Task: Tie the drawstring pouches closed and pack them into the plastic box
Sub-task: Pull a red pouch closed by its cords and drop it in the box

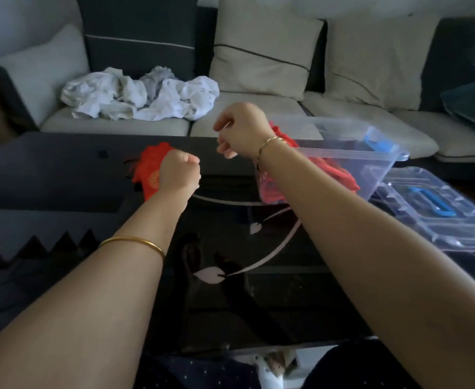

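Left hand (178, 171) fisted round red pouch (148, 171) (gold print unreadable), right hand (241, 130) curled, its hold unclear.

text: none legible | red pouch (148, 165), centre left of frame: round gold emblem (154, 179), too blurred to read

We see a red pouch (148, 176) with a gold emblem on the black table (62, 169), which bears pale petal patterns; at the table's right, a clear box (371, 175) with blue clips.
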{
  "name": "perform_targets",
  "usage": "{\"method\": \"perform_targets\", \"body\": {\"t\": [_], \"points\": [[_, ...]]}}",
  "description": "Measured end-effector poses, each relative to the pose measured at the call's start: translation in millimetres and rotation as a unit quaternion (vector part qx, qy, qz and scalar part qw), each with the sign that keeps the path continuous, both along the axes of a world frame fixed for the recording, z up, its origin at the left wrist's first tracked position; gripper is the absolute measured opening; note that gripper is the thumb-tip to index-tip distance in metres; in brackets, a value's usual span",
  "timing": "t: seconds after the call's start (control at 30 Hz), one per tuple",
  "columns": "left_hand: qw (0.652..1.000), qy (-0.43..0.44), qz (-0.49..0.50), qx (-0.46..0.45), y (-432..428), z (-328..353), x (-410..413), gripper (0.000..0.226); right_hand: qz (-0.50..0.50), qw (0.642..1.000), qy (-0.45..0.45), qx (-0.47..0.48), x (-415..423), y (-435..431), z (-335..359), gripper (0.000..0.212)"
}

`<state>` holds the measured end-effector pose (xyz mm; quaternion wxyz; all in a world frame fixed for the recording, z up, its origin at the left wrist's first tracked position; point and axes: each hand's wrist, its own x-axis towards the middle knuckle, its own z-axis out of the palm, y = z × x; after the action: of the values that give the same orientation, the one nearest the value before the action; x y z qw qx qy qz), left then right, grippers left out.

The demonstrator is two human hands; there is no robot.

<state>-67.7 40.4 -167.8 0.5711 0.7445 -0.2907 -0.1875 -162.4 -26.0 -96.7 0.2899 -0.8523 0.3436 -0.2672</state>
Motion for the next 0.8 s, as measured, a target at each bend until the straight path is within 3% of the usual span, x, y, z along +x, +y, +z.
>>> {"method": "perform_targets", "body": {"t": [0.13, 0.3, 0.47, 0.57, 0.8], "points": [[0.996, -0.055, 0.053, 0.05, 27.1, -23.1, 67.1, 0.028, 0.043, 0.995, 0.048, 0.078, 64.5, 13.1, -46.9, 0.023], [0.974, -0.162, 0.077, 0.136, 23.3, -44.9, 120.2, 0.034, 0.002, 0.995, 0.096, 0.024, 115.6, -11.0, -95.8, 0.026], [0.941, -0.217, 0.023, 0.258, -16.5, -46.1, 155.3, 0.043, 0.058, 0.983, 0.167, -0.043, 159.4, -32.8, -113.9, 0.044], [0.919, -0.238, -0.019, 0.315, -36.6, -56.3, 170.2, 0.042, 0.09, 0.969, 0.22, -0.061, 179.4, -42.7, -124.2, 0.037], [0.911, -0.272, -0.079, 0.299, -35.5, -77.9, 152.7, 0.037, 0.069, 0.957, 0.268, -0.086, 151.5, -41.3, -140.2, 0.038]]}}
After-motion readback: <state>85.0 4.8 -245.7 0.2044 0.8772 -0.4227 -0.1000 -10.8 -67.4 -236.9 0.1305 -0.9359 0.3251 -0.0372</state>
